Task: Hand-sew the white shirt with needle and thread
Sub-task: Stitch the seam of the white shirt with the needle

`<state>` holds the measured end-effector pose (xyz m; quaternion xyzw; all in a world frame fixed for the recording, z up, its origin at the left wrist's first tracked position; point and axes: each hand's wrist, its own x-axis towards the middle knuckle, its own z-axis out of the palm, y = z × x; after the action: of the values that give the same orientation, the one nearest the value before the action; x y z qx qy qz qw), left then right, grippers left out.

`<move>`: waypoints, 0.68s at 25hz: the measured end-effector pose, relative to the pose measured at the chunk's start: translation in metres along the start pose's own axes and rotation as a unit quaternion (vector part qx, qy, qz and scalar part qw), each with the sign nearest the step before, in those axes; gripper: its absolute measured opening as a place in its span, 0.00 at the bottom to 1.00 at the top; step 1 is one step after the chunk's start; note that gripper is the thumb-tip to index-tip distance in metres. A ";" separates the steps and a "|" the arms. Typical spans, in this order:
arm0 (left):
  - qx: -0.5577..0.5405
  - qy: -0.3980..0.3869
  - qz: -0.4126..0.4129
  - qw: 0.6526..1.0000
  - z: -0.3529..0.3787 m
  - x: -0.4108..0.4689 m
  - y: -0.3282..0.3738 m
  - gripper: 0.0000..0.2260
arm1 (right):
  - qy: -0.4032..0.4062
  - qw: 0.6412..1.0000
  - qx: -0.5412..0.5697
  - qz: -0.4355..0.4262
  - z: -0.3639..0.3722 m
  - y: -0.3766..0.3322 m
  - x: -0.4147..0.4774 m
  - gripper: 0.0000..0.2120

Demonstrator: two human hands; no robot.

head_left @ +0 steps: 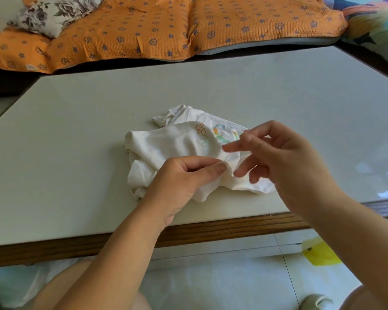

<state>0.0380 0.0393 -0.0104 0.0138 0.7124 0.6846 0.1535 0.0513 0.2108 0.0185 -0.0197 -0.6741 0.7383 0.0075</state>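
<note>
Head view. Pale table with a dark wooden edge along the near side. White shirt lies crumpled on the top, a little toward the 6 o'clock edge from the middle, with orange and coloured print letters facing up on its 1 o'clock part. Left hand comes in from 6 o'clock and rests on the near side of the shirt; thumb and forefinger pinch a small raised fold of the cloth, and the other fingers are curled under. Right hand hangs over the 3 o'clock side of the shirt, raised off the cloth, forefinger stretched out toward 9 o'clock, thumb close above it, remaining fingers fanned loosely downward. A fine thread rises from the pinched fold toward the underside of the right forefinger; cannot tell whether those fingers grip it. Needle too small to make out. Beyond the table at 12 o'clock, an orange patterned quilt; at 11 o'clock a floral pillow sits on it. On the tiled floor at 4 o'clock, a yellow piece, blurred.
</note>
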 end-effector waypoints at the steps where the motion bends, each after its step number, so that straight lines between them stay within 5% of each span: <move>1: -0.003 0.001 -0.003 1.000 0.000 0.000 0.000 0.11 | 0.007 0.998 0.064 0.029 -0.003 -0.004 0.003 0.05; 5: -0.013 -0.007 -0.002 1.000 -0.002 -0.001 0.000 0.10 | 0.024 0.952 0.275 0.133 -0.018 -0.011 0.017 0.06; 9: -0.019 -0.008 0.004 1.000 -0.002 -0.001 0.000 0.10 | 0.038 0.937 0.331 0.108 -0.031 -0.013 0.029 0.06; 17: 0.006 0.002 -0.023 1.000 -0.003 -0.005 0.003 0.04 | 0.174 0.982 0.024 -0.063 -0.051 -0.009 0.052 0.05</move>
<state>0.0411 0.0353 -0.0062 -0.0030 0.7171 0.6766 0.1672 0.0015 0.2648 0.0221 -0.1052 -0.6443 0.7379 0.1713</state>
